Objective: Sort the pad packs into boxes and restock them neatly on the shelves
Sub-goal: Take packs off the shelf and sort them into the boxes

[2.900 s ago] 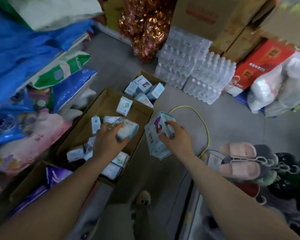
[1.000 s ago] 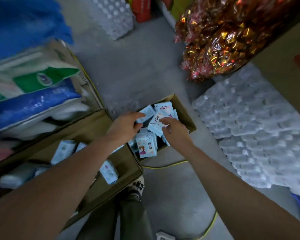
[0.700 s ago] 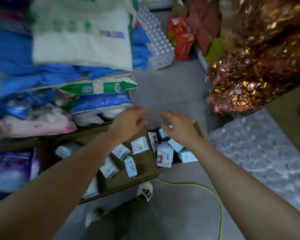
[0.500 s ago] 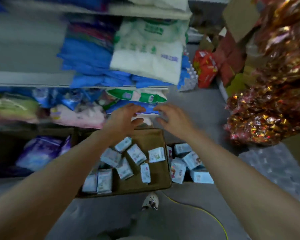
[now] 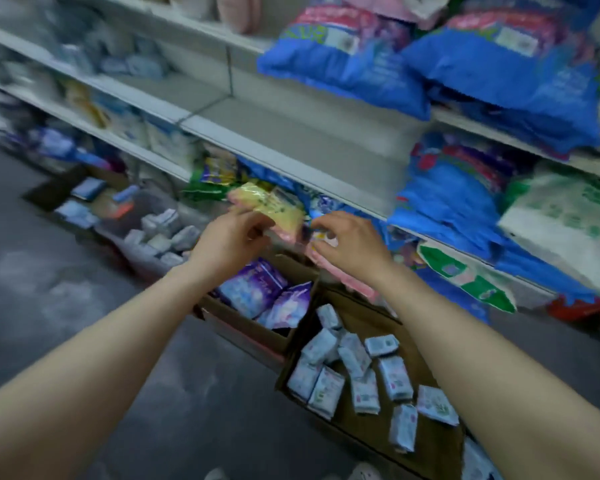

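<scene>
Reaching out from the six o'clock edge, both bare forearms run up over a shallow cardboard box (image 5: pixel 437 441) on the floor at five o'clock, where small pale-blue pad packs (image 5: pixel 359 367) lie scattered flat, their long axes pointing every which way with no common heading. Just beyond it, toward the centre, a second carton (image 5: pixel 246 327) holds larger purple packs (image 5: pixel 253 292) leaning against one another. Above that, the left hand (image 5: pixel 229 242) has its grip curled round the near end of a yellow-and-pink pack (image 5: pixel 274 211), thumb and fingers pinching the wrapper; that pack's long axis seems to run from about ten o'clock down to four, tilted rather than level. The right hand (image 5: pixel 352 244) sits just beside it with fingers curled at something small and blurred; whether its grip has closed on anything I cannot tell. Doing this step well probably means steadying the pack with both hands, turning it square to the shelf edge (image 5: pixel 284 161) and sliding it in flat. Farther off at one o'clock, big blue bags (image 5: pixel 343 71) crowd the upper shelves, and a grey tub (image 5: pixel 137 251) of white packs stands at nine o'clock.
</scene>
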The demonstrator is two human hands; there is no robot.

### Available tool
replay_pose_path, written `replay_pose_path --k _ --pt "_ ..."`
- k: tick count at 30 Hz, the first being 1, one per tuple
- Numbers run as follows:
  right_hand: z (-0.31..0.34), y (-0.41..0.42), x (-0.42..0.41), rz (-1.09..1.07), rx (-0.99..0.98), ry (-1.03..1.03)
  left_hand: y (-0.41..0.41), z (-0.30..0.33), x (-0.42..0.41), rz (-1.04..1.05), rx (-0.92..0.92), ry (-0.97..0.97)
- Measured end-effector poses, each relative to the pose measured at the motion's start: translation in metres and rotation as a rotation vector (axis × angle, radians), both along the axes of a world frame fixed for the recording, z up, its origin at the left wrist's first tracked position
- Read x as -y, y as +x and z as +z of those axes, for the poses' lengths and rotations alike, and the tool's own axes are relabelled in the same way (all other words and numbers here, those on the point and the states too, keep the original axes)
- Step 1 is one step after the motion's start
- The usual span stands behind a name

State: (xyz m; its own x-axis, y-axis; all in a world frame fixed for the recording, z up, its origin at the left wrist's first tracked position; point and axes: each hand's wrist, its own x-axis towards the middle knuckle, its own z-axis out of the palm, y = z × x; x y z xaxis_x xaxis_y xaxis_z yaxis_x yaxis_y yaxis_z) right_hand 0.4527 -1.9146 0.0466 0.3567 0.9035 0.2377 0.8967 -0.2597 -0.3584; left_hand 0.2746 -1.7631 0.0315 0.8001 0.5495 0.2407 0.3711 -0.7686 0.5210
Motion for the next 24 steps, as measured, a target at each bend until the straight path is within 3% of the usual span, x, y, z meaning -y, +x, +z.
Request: replay_pose_path --k 9,15,24 --pt "0.014 -0.102 -0.189 0.252 0.036 -0.009 -0.131 0.008 -0.135 0.295 0.028 0.023" --pt "0.008 -0.127 -0.311 0.382 0.087 -0.040 -0.161 0.004 -0.227 0.414 0.024 0.001" --pt "0.010 -0.141 -0.508 0.468 0.000 -0.088 -0.187 0.013 -0.393 0.589 -0.015 -0.043"
